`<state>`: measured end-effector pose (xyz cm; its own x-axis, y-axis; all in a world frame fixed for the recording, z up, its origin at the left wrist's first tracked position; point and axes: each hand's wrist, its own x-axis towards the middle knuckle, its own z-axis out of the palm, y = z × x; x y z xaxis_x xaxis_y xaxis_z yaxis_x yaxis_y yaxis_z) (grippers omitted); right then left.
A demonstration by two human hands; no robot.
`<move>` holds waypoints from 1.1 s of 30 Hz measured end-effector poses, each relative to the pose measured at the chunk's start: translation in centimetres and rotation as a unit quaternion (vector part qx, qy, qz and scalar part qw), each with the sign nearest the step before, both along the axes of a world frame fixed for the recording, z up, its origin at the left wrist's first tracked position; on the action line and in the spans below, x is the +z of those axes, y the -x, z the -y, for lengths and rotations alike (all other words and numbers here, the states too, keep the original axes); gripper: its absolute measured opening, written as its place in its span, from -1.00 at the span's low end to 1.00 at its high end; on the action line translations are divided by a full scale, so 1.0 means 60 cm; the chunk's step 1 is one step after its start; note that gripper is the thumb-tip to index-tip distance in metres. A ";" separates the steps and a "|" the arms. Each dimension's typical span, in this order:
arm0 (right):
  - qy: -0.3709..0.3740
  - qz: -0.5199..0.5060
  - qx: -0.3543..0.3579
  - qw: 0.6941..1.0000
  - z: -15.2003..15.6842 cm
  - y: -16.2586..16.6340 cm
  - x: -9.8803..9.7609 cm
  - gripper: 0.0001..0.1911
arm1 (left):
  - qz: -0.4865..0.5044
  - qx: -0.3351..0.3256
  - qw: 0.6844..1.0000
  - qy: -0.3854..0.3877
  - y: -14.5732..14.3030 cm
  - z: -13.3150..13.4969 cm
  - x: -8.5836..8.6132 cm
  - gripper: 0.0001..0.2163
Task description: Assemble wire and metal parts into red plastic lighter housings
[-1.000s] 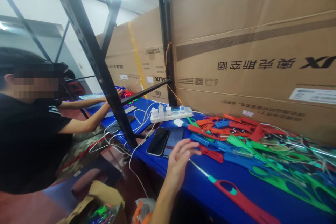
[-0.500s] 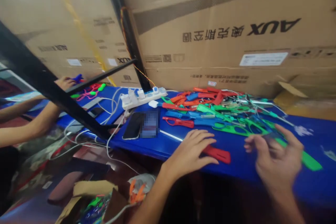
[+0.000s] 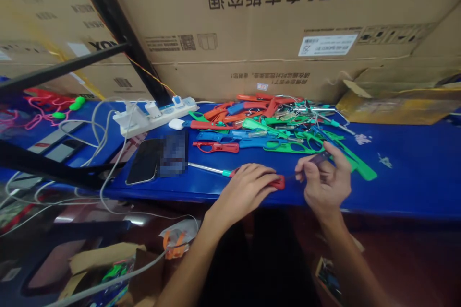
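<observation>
Left hand: I'm gripping with the left hand (image 3: 245,187), fingers bent narrow over a red stick lighter (image 3: 278,182) and the thumb running along its near side.
Red stick lighter: it is lying under the left hand, its handle end poking out toward the right hand (image 3: 326,180), its teal collar (image 3: 226,173) and metal tube (image 3: 205,168) sticking out the other way.
Right hand: I'm pinching a small dark piece (image 3: 320,157) between thumb and bent fingers, just beside the handle end; blur is stopping me from naming it.
Blue tabletop: the glossy surface (image 3: 399,187) is running beneath and beyond both hands.
Phones: a black phone (image 3: 144,163) and a second phone (image 3: 173,153) are lying to the left of the left hand, the tube's tip just beside the second.
Lighter pile: red, blue and green lighter parts (image 3: 257,144) are lying heaped beyond both hands, a green handle (image 3: 365,170) reaching out just beyond the right hand.
Power strip: the white strip (image 3: 162,117) is sitting beyond the left hand and to its left, bearing plugs.
Cartons: a taped carton (image 3: 396,110) is resting far beyond the right hand; behind everything, an AUX carton (image 3: 252,38) is standing with its lettering upside down.
</observation>
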<state>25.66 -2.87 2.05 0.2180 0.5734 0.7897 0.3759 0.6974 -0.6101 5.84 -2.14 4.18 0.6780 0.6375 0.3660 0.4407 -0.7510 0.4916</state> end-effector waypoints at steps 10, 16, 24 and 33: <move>0.025 0.020 0.000 0.999 0.003 0.002 0.003 -0.45 | -0.034 0.000 0.999 -0.010 0.002 0.001 0.005 -0.71; 0.015 0.014 -0.012 1.000 0.002 0.003 0.004 -0.46 | -0.030 -0.002 1.000 -0.006 0.001 0.000 0.003 -0.70; 0.017 0.025 -0.016 0.999 0.002 0.005 0.004 -0.47 | -0.018 0.006 1.000 0.003 -0.001 -0.002 0.000 -0.69; 0.040 0.007 -0.021 0.999 0.001 0.003 0.000 -0.47 | -0.022 0.012 1.000 -0.003 -0.002 -0.002 -0.003 -0.70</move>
<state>25.48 -2.95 2.05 0.2324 0.6255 0.7448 0.4128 0.6300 -0.6578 5.96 -2.04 4.00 0.6781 0.6518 0.3397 0.4796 -0.7426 0.4675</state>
